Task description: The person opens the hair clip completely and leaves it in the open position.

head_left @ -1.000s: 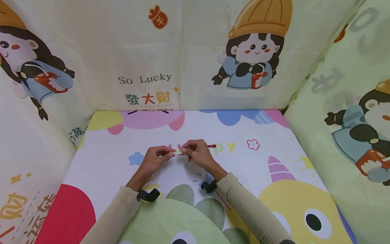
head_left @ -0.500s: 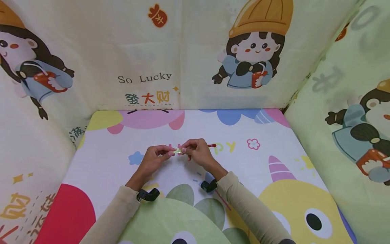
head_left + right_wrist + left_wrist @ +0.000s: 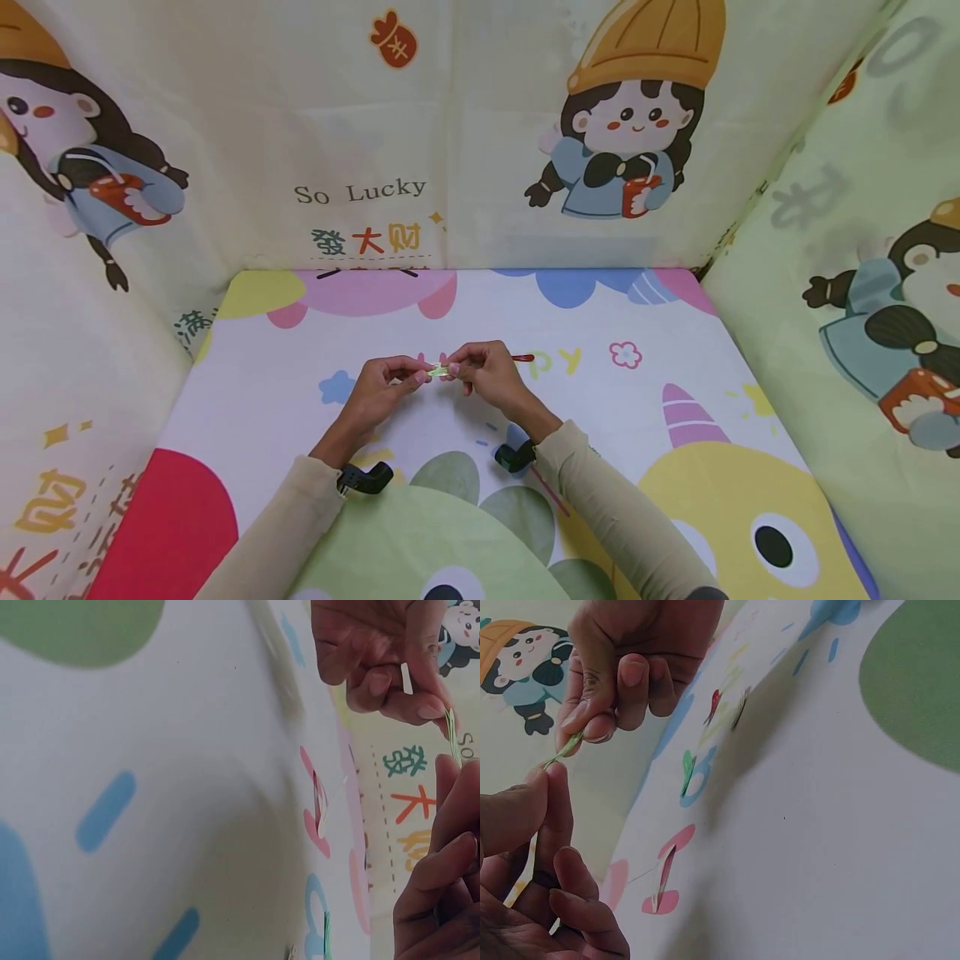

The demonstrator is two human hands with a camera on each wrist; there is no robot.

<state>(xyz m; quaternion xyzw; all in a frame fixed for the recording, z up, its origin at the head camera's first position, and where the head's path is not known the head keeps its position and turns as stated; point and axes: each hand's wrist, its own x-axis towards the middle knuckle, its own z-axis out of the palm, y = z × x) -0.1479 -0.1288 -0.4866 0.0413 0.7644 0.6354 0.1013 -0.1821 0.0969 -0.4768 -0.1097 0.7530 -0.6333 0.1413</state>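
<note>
A small bundle of light green, thread-like strands (image 3: pixel 438 370) is stretched between both hands above the table. My left hand (image 3: pixel 382 390) pinches one end between thumb and forefinger. The other end is pinched by my right hand (image 3: pixel 489 377), its fingertips close to the left ones. In the left wrist view the bundle (image 3: pixel 564 749) looks thin and slightly twisted; in the right wrist view several separate strands (image 3: pixel 452 735) show. The fingertips hide both ends.
On the patterned table lie a red piece (image 3: pixel 522 358), a green looped piece (image 3: pixel 688 774), a pale and red piece (image 3: pixel 664 879) with a fine thread sticking out, and a thin dark-and-pale piece (image 3: pixel 740 709). Printed cloth walls (image 3: pixel 480 150) surround the table.
Both hands stay almost in place, still pinching the green bundle. The head view has shifted very slightly.
</note>
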